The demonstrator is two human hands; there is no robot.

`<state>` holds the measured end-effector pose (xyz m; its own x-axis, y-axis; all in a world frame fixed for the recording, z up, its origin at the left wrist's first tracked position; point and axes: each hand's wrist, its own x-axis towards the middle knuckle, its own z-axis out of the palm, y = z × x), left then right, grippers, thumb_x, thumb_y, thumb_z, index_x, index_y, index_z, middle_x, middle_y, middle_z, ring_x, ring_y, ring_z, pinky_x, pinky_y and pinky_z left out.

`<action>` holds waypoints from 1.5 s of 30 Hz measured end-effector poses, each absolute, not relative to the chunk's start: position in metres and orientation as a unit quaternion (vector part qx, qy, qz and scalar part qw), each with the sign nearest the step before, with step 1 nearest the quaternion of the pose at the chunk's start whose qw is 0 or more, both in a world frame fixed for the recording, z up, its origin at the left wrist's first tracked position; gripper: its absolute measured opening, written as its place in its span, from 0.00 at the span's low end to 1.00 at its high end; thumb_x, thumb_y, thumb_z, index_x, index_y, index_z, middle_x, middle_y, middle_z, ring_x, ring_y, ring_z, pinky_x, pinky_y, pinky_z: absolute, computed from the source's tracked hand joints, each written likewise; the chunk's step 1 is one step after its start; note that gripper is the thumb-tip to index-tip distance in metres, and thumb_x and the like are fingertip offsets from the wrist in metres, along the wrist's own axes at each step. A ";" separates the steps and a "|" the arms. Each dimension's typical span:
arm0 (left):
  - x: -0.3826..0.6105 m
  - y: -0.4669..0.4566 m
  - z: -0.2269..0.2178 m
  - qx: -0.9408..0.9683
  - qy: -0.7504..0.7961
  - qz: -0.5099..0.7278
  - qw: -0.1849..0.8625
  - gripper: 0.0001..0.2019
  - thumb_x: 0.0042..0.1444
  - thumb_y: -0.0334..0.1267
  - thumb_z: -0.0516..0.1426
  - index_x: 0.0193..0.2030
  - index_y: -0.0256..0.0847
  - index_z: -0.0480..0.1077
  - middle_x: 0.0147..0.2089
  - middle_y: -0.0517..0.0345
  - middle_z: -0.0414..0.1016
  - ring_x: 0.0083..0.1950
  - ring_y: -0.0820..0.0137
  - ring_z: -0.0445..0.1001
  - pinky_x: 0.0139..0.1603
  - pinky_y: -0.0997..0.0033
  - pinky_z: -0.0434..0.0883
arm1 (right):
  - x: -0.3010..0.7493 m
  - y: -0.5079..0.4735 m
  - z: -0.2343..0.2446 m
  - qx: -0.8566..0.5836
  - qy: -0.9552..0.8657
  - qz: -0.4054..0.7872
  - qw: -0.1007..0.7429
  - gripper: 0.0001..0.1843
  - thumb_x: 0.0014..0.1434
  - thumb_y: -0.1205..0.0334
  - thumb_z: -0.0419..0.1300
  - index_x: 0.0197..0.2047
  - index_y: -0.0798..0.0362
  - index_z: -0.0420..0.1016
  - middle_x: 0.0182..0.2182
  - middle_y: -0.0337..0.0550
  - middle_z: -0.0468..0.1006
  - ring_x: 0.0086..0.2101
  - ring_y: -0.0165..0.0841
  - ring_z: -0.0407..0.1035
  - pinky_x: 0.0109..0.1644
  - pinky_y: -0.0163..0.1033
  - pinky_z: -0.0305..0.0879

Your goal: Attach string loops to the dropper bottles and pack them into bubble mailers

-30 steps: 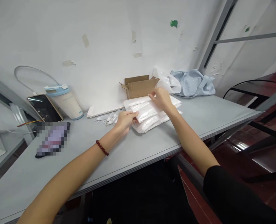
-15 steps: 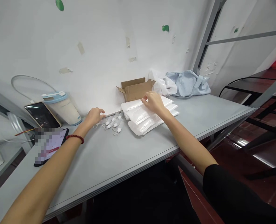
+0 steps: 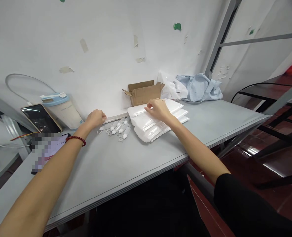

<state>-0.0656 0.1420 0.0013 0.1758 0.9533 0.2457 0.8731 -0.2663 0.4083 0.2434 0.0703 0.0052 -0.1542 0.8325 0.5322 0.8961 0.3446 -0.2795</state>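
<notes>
A stack of clear plastic packets (image 3: 158, 123) with white contents lies on the grey table (image 3: 126, 158) near the wall. My right hand (image 3: 158, 109) rests on the top packet, thumb and fingers pinching its upper edge. My left hand (image 3: 95, 118), a red bead bracelet on its wrist, is closed on the end of a flat white sheet (image 3: 116, 116) lying along the wall. Several small white folded masks (image 3: 118, 127) lie between the sheet and the stack.
An open cardboard box (image 3: 142, 92) stands against the wall behind the stack, with a white plastic bag (image 3: 169, 89) and light blue cloth (image 3: 200, 87) to its right. At far left are a white jug with blue lid (image 3: 62, 110) and a phone (image 3: 41, 118).
My left hand left the stack, moved left to the white sheet by the wall, then closed on its end. My right hand stayed on the top packet.
</notes>
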 end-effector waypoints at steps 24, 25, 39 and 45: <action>-0.027 0.038 0.003 0.813 0.310 0.352 -0.346 0.10 0.61 0.26 0.45 0.39 0.38 0.66 0.38 0.46 0.72 0.41 0.61 0.69 0.43 0.61 0.67 | 0.209 0.038 0.012 -0.366 -0.813 -0.276 0.360 0.22 0.63 0.63 0.50 0.60 0.51 0.58 0.62 0.52 0.58 0.62 0.45 0.49 0.61 0.56 0.48; -0.024 0.035 0.003 0.818 0.288 0.351 -0.354 0.10 0.61 0.25 0.45 0.40 0.38 0.66 0.39 0.46 0.73 0.41 0.62 0.69 0.42 0.62 0.67 | 0.207 0.039 0.010 -0.358 -0.815 -0.287 0.353 0.19 0.63 0.65 0.49 0.57 0.52 0.61 0.61 0.52 0.61 0.61 0.44 0.52 0.60 0.55 0.48; -0.051 0.046 0.006 0.652 0.505 0.563 0.043 0.11 0.54 0.41 0.59 0.44 0.45 0.71 0.54 0.50 0.71 0.61 0.55 0.60 0.61 0.48 0.55 | 0.207 0.052 0.001 -0.388 -0.802 -0.283 0.355 0.12 0.56 0.77 0.47 0.37 0.54 0.67 0.43 0.53 0.73 0.41 0.39 0.64 0.38 0.41 0.61; -0.060 0.052 0.009 0.573 0.509 0.514 0.386 0.10 0.46 0.43 0.61 0.32 0.37 0.73 0.37 0.46 0.79 0.43 0.54 0.75 0.41 0.52 0.72 | 0.204 0.051 -0.004 -0.349 -0.835 -0.249 0.345 0.13 0.53 0.78 0.47 0.37 0.54 0.65 0.47 0.56 0.69 0.48 0.42 0.62 0.46 0.46 0.61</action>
<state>-0.0600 0.0519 0.0091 -0.0468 0.9795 0.1960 0.1870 -0.1842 0.9649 0.2038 0.0512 -0.0044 -0.5186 0.4116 0.7495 0.7545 0.6327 0.1746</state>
